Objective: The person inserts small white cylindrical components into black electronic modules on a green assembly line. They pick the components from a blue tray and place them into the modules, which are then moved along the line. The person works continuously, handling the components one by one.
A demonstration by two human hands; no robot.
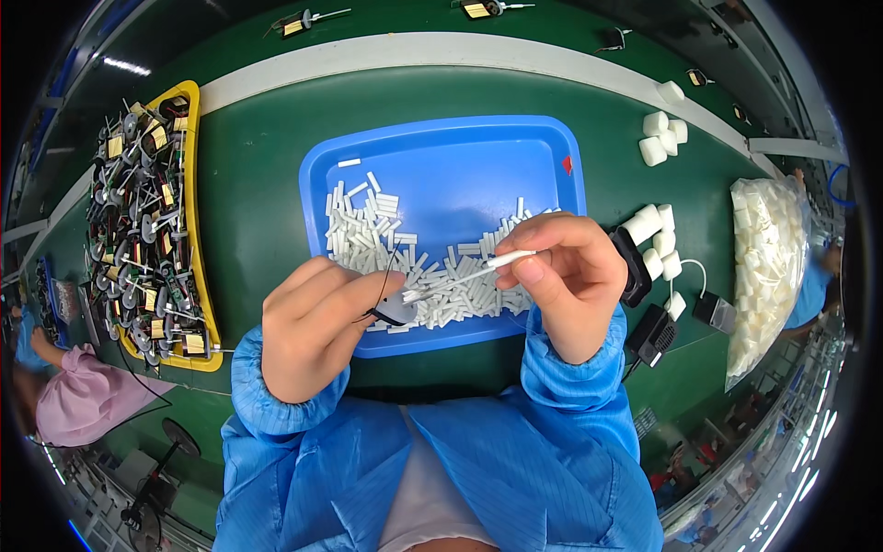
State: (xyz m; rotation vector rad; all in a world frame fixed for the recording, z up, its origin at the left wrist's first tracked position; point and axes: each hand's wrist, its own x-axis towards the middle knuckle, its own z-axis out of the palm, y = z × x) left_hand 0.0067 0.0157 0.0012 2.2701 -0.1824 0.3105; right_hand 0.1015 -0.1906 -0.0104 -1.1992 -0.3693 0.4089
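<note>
1. At the far left, a yellow bin (193,230) is heaped with rod-and-disc assemblies (147,221), standing on the green worktop (253,184).
2. Next comes the left hand (313,317), thumb and fingers pinching a grey disc (397,310), with a thin dark wire looping up beside the fingertips.
3. From the disc, a slim pale rod (460,281) runs rightward and slightly up the view, bridging the gap between the hands.
4. Under both hands, the blue tray (469,175) holds a loose heap of short white tubes (363,230) along its left and near sides.
5. At the rod's right end is a single white tube (512,259), its long axis roughly in line with the rod. It lies at the right hand's fingertips, well apart from the left hand; whether the rod reaches inside it I cannot tell.
6. The right hand (581,276) pinches that tube between thumb and forefinger.
7. Farther right sit white foam-like cylinders (664,244), a black boxy device (653,334) and a clear bag (768,267) filled with similar white pieces.
</note>
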